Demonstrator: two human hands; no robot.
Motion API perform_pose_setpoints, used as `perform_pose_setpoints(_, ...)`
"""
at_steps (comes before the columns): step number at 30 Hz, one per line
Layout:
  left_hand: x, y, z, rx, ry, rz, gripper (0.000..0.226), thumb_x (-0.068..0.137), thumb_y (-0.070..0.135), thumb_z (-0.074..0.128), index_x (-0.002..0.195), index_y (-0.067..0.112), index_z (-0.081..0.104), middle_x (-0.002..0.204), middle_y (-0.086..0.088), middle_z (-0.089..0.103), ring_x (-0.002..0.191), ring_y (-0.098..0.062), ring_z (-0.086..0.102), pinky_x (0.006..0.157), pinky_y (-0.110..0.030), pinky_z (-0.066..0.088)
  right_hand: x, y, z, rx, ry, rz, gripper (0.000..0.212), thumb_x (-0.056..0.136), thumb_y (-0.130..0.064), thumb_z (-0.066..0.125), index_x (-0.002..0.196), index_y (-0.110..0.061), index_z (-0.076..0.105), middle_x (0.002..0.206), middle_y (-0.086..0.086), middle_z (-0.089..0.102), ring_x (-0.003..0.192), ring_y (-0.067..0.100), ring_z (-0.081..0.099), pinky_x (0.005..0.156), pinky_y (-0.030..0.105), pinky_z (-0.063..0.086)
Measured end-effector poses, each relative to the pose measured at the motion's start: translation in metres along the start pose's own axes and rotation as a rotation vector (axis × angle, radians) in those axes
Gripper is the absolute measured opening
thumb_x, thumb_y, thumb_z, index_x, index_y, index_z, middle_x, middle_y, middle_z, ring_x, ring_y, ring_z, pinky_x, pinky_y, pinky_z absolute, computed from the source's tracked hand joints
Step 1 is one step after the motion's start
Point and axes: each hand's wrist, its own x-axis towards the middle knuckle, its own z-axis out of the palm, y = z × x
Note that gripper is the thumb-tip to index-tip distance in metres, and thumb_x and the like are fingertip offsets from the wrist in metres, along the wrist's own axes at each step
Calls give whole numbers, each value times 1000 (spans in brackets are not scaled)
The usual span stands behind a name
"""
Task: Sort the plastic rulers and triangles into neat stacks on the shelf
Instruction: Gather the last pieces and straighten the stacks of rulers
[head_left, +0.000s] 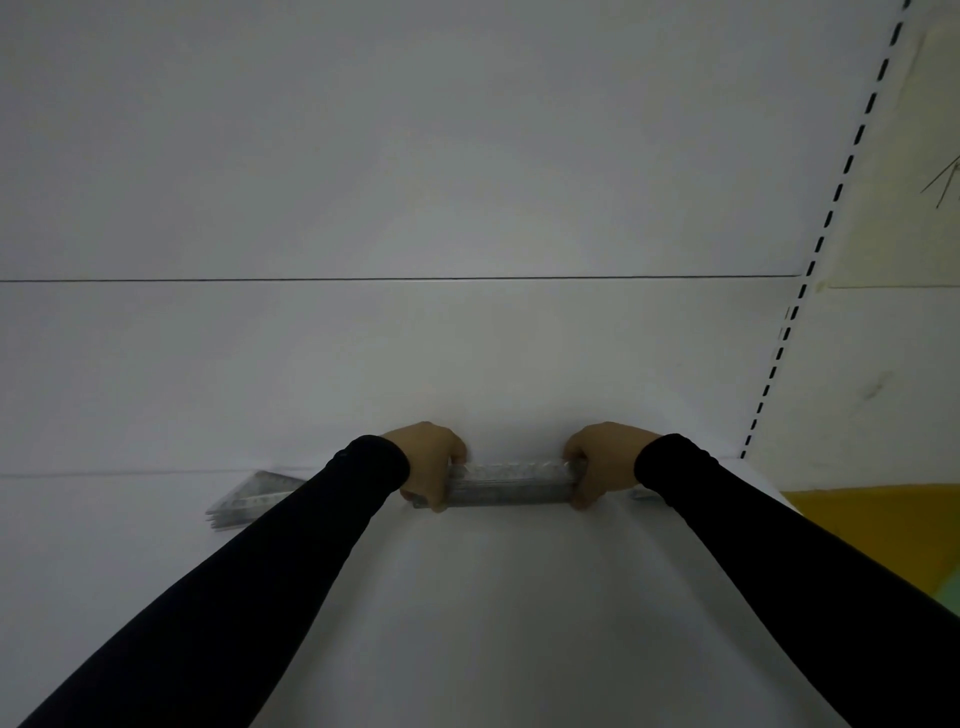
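Observation:
A stack of clear plastic rulers (511, 483) lies crosswise on the white shelf (493, 597), near the back wall. My left hand (428, 462) grips the stack's left end and my right hand (600, 462) grips its right end, fingers curled over the top and thumbs at the front. A stack of clear plastic triangles (249, 499) lies on the shelf to the left, partly hidden behind my left sleeve. Another bit of clear plastic (644, 493) peeks out behind my right wrist; its shape is hidden.
A white back panel (415, 338) rises straight behind the shelf. A slotted upright rail (826, 228) runs along the right side. Beyond the shelf's right edge a yellow surface (883, 525) shows below.

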Motion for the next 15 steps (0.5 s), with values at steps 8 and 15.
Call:
perform_pose_setpoints(8, 0, -1, 3, 32, 32, 4, 56, 66, 21, 78, 118, 21, 58, 105, -2, 63, 83, -20, 60, 76, -35, 57, 0, 1, 4, -8, 20, 4, 51, 70, -41, 77, 111, -18, 60, 113, 2, 59, 93, 21, 53, 79, 25, 41)
perform_pose_setpoints(15, -1, -2, 4, 15, 32, 2, 59, 66, 22, 78, 121, 22, 56, 105, -2, 63, 83, -21, 64, 71, -34, 58, -1, 1, 6, -3, 36, 25, 53, 69, -41, 78, 113, -19, 59, 109, 2, 59, 97, 20, 55, 78, 23, 40)
